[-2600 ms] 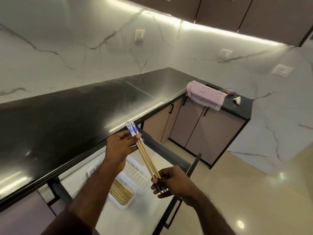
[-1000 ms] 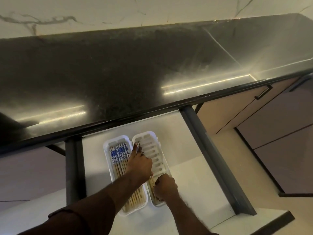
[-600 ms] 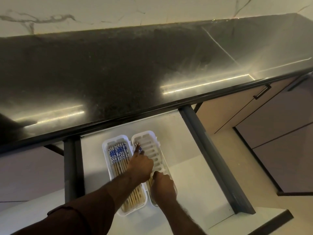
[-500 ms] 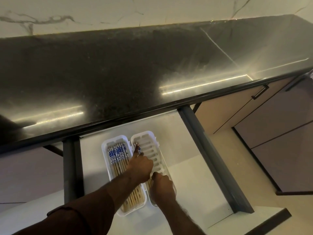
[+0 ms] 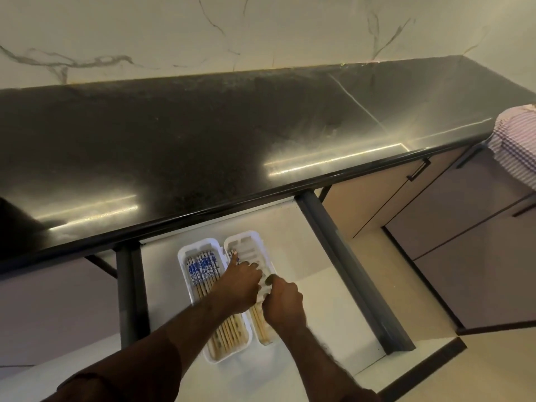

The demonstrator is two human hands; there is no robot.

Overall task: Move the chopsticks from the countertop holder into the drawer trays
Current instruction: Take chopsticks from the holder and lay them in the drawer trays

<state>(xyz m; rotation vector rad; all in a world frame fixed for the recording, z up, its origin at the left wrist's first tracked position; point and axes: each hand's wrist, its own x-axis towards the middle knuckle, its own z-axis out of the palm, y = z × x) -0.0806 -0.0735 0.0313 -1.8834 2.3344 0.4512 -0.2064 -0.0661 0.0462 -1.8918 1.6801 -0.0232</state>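
Two white slotted trays lie side by side in the open drawer point(image 5: 293, 233). The left tray point(image 5: 185, 250) holds several bamboo chopsticks point(image 5: 203, 265) with blue-and-white tops. Over the right tray point(image 5: 255, 239), both of my hands press a pair of chopsticks point(image 5: 259, 317) down along its left side. My left hand point(image 5: 237, 285) covers their upper part, its forefinger at the blue tips. My right hand point(image 5: 282, 303) pinches the lower part. The countertop holder is out of view.
The black countertop point(image 5: 232, 134) overhangs the back of the drawer. Dark drawer rails run at the left point(image 5: 127, 291) and right point(image 5: 353, 271). A pink checked cloth point(image 5: 516, 140) hangs at the right edge above the cabinet doors point(image 5: 435, 227).
Earlier I held the pair up over the counter edge. Since then both hands have lowered it into the right tray, and in the last second they have barely shifted.
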